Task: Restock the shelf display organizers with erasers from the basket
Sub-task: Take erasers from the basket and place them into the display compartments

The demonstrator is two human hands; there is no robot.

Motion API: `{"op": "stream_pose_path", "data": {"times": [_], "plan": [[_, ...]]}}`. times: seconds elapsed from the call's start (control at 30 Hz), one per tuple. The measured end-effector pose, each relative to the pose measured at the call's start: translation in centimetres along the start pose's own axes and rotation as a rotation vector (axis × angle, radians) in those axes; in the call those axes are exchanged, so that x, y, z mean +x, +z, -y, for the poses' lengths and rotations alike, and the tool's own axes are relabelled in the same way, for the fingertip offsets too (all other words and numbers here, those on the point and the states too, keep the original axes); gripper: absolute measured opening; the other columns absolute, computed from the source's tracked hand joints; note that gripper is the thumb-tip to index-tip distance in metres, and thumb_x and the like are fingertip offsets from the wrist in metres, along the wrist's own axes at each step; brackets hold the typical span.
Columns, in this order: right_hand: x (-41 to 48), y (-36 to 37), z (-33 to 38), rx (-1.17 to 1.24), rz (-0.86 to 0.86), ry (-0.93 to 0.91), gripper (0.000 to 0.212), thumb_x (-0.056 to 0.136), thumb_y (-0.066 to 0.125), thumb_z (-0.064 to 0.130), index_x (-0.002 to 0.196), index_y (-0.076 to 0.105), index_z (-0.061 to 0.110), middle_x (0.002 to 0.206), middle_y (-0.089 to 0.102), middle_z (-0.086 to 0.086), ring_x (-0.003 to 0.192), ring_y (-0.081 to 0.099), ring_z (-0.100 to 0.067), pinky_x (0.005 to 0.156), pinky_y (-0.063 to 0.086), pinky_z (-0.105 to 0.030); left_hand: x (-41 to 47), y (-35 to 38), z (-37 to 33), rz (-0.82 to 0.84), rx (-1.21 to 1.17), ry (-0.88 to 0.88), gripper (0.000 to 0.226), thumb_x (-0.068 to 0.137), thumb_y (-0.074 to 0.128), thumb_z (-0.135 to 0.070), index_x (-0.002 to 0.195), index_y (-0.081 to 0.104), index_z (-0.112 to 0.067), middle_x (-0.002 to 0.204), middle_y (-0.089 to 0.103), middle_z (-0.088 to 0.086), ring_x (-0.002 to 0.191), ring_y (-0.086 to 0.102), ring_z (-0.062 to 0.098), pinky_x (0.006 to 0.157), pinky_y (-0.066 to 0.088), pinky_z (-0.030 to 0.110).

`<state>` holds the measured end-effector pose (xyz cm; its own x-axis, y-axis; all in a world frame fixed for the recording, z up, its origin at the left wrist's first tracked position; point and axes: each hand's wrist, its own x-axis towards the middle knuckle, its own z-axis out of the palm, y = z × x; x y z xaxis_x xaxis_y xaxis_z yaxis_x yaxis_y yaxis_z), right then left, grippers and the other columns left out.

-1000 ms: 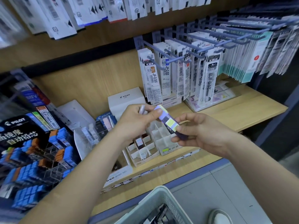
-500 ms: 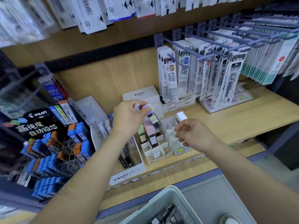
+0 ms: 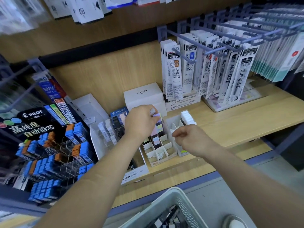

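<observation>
My left hand [image 3: 141, 121] pinches the top of a stack of pastel-and-dark sleeved erasers [image 3: 158, 129] and holds it in the back cells of a white cardboard organizer [image 3: 162, 154] on the wooden shelf. My right hand [image 3: 189, 139] hovers loosely curled and empty over a second white organizer [image 3: 176, 125]. At the back of that organizer stands a row of white erasers [image 3: 188, 118]. The pale basket [image 3: 166, 205] is at the bottom edge, with dark erasers [image 3: 169, 217] inside.
A clear acrylic organizer [image 3: 105, 134] with lead cases stands left of the cardboard ones. A Pilot lead rack [image 3: 49, 148] fills the left. White Pilot box [image 3: 144, 96] sits behind. Refill packs [image 3: 205, 69] hang on hooks above the right shelf.
The eraser stack went from both hands down into the left organizer under my left hand alone. My right hand set a white eraser in the right organizer and drew back empty.
</observation>
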<state>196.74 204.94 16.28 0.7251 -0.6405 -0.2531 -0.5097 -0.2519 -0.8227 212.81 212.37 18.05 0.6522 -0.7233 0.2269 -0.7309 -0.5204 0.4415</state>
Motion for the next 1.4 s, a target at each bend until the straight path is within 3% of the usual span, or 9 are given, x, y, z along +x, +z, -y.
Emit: {"op": "stream_pose_path", "data": {"times": [0.2,0.33,0.47,0.6,0.77,0.97,1.1,1.2,1.4], "plan": [[0.0,0.0,0.2,-0.002,0.007,-0.002,0.026,0.092,0.052,0.008,0.109,0.071,0.013,0.077,0.057,0.015,0.078,0.055,-0.011,0.065,0.040,-0.016,-0.2,0.4,-0.1,0.014,0.114,0.061,0.032,0.090,0.061,-0.029,0.060,0.052,-0.024,0.096,0.060,-0.001,0.086,0.059,0.024,0.071,0.051,0.036],[-0.2,0.0,0.5,0.012,-0.027,0.007,0.026,0.090,0.052,0.007,0.107,0.070,0.017,0.077,0.058,0.014,0.075,0.056,-0.009,0.063,0.041,-0.017,-0.2,0.1,-0.3,0.029,0.014,-0.002,0.012,0.087,0.064,-0.027,0.098,0.068,-0.024,0.097,0.062,0.001,0.087,0.060,0.022,0.076,0.052,0.035],[-0.7,-0.4,2.4,0.340,-0.067,0.038,0.013,0.092,0.058,0.009,0.093,0.069,0.016,0.083,0.067,-0.002,0.079,0.062,-0.017,0.063,0.048,-0.020,-0.8,-2.0,-1.0,-0.033,-0.571,-0.233,0.019,0.094,0.053,-0.021,0.111,0.062,-0.021,0.084,0.064,0.006,0.068,0.057,0.011,0.062,0.047,0.026],[-2.5,-0.1,5.2,0.880,0.322,0.163,0.027,0.095,0.060,0.025,0.113,0.063,0.006,0.105,0.070,-0.019,0.090,0.070,-0.027,0.072,0.057,-0.034,-2.9,-4.7,-3.0,0.118,-1.332,-0.465,0.023,0.101,0.043,-0.014,0.117,0.059,-0.008,0.086,0.073,0.009,0.062,0.059,0.014,0.053,0.049,0.023],[-3.5,1.4,6.6,0.918,0.426,0.052,0.030,0.097,0.056,0.021,0.112,0.061,-0.004,0.097,0.070,-0.016,0.087,0.072,-0.027,0.075,0.059,-0.029,-5.5,-5.4,-3.5,0.202,-0.974,-0.197,0.029,0.103,0.037,-0.033,0.120,0.058,-0.023,0.105,0.072,-0.012,0.109,0.063,0.007,0.092,0.051,0.034],[-4.2,1.9,7.4,0.857,0.371,-0.076,0.016,0.088,0.064,0.010,0.075,0.070,0.003,0.067,0.065,-0.008,0.059,0.062,-0.011,0.058,0.053,-0.017,-7.4,-7.6,-2.5,0.211,-0.824,-0.125,0.038,0.099,0.035,-0.041,0.126,0.055,-0.024,0.110,0.062,-0.008,0.067,0.060,-0.003,0.054,0.044,0.011],[-4.3,2.0,7.9,0.885,0.312,-0.087,0.014,0.085,0.067,0.008,0.073,0.074,0.006,0.066,0.063,-0.007,0.055,0.055,-0.010,0.052,0.050,-0.015,-7.8,-8.7,-1.4,0.205,-0.886,-0.187,0.042,0.091,0.048,-0.051,0.125,0.056,-0.029,0.085,0.058,-0.008,0.073,0.057,0.005,0.071,0.046,0.017],[-4.3,2.0,8.0,0.836,0.275,-0.088,0.013,0.082,0.069,0.010,0.072,0.077,0.010,0.067,0.065,-0.008,0.053,0.054,-0.010,0.049,0.049,-0.015,-7.3,-10.2,0.4,0.194,-1.055,-0.188,0.033,0.079,0.066,-0.032,0.108,0.067,-0.018,0.079,0.058,0.007,0.068,0.053,0.017,0.070,0.048,0.032],[-4.3,2.5,8.5,0.913,0.271,-0.006,0.016,0.088,0.064,0.014,0.084,0.073,0.002,0.061,0.059,-0.008,0.048,0.054,-0.011,0.043,0.047,-0.017,-7.6,-11.8,3.1,0.150,-1.027,-0.170,0.022,0.069,0.072,-0.018,0.089,0.073,-0.008,0.077,0.070,0.013,0.069,0.065,0.016,0.065,0.053,0.021]]}}
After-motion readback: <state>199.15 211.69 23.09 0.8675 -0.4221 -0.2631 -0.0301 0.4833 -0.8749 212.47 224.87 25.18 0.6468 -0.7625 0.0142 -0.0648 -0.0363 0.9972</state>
